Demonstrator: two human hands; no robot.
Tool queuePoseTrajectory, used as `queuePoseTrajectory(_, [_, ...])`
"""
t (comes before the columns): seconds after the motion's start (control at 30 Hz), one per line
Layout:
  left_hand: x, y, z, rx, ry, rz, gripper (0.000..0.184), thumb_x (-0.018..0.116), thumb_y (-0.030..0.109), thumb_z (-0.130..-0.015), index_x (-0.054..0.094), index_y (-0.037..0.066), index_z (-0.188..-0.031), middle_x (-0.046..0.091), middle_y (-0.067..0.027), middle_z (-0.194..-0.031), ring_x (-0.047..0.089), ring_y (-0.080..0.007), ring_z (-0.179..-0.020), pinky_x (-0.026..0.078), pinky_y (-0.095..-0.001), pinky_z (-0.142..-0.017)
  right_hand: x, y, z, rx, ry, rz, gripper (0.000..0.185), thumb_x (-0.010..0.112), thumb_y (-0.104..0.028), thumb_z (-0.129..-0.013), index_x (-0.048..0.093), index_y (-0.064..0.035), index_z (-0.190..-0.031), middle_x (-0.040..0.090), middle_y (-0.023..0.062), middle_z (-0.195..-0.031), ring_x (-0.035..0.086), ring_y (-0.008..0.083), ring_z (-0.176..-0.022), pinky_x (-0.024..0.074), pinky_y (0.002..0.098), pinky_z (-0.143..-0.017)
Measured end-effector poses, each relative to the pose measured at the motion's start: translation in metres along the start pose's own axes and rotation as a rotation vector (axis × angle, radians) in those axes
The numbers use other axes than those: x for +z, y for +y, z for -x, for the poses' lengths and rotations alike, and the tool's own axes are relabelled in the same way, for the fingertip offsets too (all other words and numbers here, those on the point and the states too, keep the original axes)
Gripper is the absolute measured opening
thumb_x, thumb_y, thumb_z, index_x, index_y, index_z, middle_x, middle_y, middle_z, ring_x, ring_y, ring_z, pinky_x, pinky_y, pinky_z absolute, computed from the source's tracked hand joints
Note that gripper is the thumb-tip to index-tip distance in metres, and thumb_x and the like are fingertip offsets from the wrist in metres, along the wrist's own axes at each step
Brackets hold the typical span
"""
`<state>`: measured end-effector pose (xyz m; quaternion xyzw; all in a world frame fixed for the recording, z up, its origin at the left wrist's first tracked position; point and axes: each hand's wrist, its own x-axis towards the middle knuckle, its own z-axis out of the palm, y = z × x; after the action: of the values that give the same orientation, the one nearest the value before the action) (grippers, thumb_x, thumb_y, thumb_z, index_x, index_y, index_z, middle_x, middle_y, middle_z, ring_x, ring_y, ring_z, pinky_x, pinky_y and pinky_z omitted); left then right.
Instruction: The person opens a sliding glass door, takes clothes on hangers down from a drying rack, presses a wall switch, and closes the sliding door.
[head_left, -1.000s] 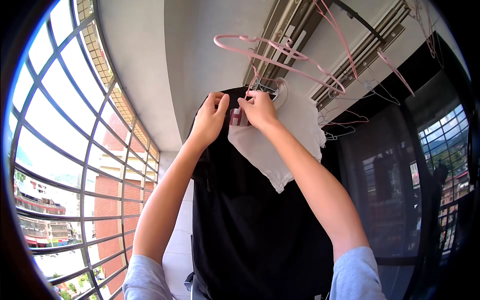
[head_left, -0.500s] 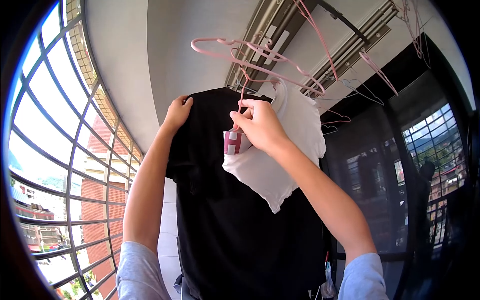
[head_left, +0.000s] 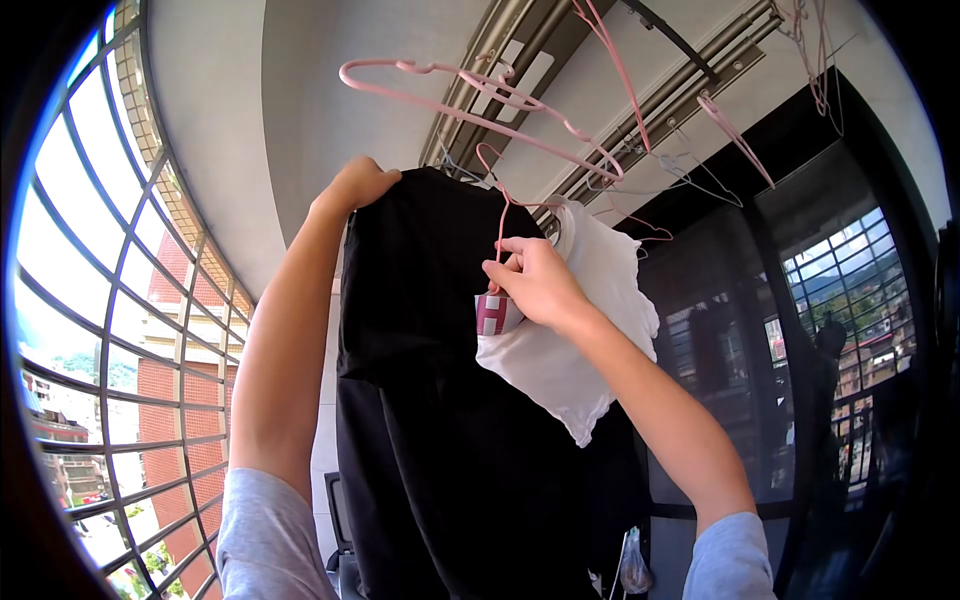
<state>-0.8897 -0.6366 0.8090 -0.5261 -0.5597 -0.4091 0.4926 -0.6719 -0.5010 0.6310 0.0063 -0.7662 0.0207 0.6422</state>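
Observation:
My left hand (head_left: 362, 184) is raised at the upper left, fingers closed on the shoulder of a black shirt (head_left: 430, 300) that hangs down through the middle of the view. In my right hand (head_left: 542, 283) is a thin pink clothes hanger (head_left: 503, 215), pinched near its lower end. A white shirt (head_left: 605, 290) is on that hanger, bunched and tilted, in front of the black shirt's right side. Its collar area shows a dark pink patch (head_left: 491, 315) with a pale letter H. The hanger's hook points up, apart from the rail.
Overhead, a metal drying rack (head_left: 690, 85) carries several hangers, including a thick pink hanger (head_left: 480, 105) close above my hands. A barred window (head_left: 130, 300) curves along the left. Dark glass doors (head_left: 720, 370) stand on the right.
My right hand has moved right and down with the pink hanger and white shirt, its hook now lower. My left hand has risen, lifting the black shirt's shoulder. The view has turned slightly right.

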Motion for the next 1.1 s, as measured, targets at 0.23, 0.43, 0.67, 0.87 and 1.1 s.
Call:
queuePoseTrajectory(0.23, [0.041,0.0,-0.005,-0.051,-0.038,0.385,0.047,0.063,0.031,-0.085,0.066,-0.013,-0.102,0.069,-0.0238,-0.098,0.067,-0.0322,-0.093,0.052,-0.0411,-0.08,0.008,-0.002,0.0,0.017,-0.021,-0.025,0.047,0.061,-0.018,-0.089,0.054,0.0119,-0.125,0.073,0.0125,-0.078,0.07,0.0201,-0.08,0.0518,0.0323,-0.08])
queuePoseTrajectory(0.43, [0.056,-0.014,0.005,-0.156,0.088,0.452,0.039,0.06,0.03,-0.092,0.068,-0.005,-0.108,0.069,-0.0241,-0.101,0.067,-0.0347,-0.096,0.051,-0.041,-0.082,0.011,0.004,-0.003,0.043,-0.041,-0.06,0.051,0.062,-0.018,-0.093,0.048,0.0137,-0.13,0.069,0.0102,-0.079,0.066,0.014,-0.076,0.0502,0.0295,-0.075])
queuePoseTrajectory(0.67, [0.048,-0.008,0.02,-0.316,0.272,0.499,0.038,0.06,0.031,-0.095,0.067,0.0,-0.114,0.067,-0.0239,-0.109,0.065,-0.0358,-0.104,0.05,-0.0405,-0.087,0.025,0.007,-0.015,0.065,-0.013,-0.059,0.047,0.061,-0.02,-0.091,0.054,0.0118,-0.124,0.073,0.0116,-0.081,0.07,0.019,-0.083,0.0509,0.0318,-0.081])
queuePoseTrajectory(0.87, [0.045,-0.033,0.017,-0.377,0.313,0.577,0.04,0.06,0.033,-0.095,0.066,0.001,-0.117,0.064,-0.0244,-0.118,0.062,-0.0371,-0.111,0.049,-0.0411,-0.093,0.036,0.012,-0.024,-0.011,0.012,-0.102,0.047,0.061,-0.019,-0.092,0.054,0.0132,-0.124,0.072,0.0123,-0.079,0.07,0.0189,-0.078,0.0519,0.0313,-0.077])
queuePoseTrajectory(1.1, [0.043,-0.078,0.033,-0.315,0.279,0.727,0.042,0.058,0.032,-0.097,0.064,-0.004,-0.117,0.068,-0.0209,-0.106,0.065,-0.0287,-0.099,0.05,-0.0389,-0.085,0.051,0.001,-0.025,-0.075,0.048,-0.257,0.048,0.063,-0.017,-0.087,0.054,0.0148,-0.121,0.071,0.0134,-0.077,0.07,0.0187,-0.074,0.0526,0.0303,-0.072])
